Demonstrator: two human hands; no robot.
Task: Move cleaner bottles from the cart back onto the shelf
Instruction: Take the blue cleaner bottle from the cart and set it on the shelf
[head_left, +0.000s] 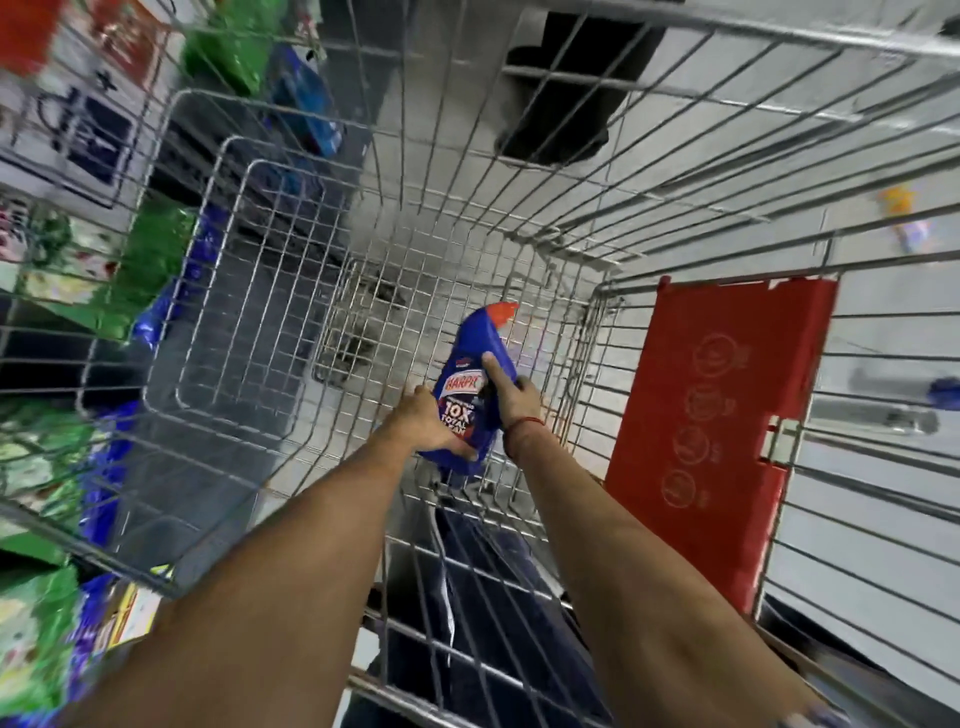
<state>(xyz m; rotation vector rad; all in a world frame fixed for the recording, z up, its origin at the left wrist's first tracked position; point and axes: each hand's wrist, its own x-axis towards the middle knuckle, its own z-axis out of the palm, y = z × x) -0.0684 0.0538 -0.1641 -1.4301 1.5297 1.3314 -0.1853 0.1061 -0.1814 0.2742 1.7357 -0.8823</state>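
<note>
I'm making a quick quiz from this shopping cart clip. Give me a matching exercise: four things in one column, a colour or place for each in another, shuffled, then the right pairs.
Things:
1. cleaner bottle
2. bottle cap
3. child-seat flap
4. wrist thread

Descriptions:
A. large red panel at the cart's right side
B. red, on the right arm
C. blue, held in both hands
D. orange-red, pointing away from the person

Pairs: 1-C, 2-D, 3-A, 4-B

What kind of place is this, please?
Most likely a supermarket aisle: a wire shopping cart with a red child-seat flap, packaged goods on shelves at left, and both hands holding a blue cleaner bottle.
</note>
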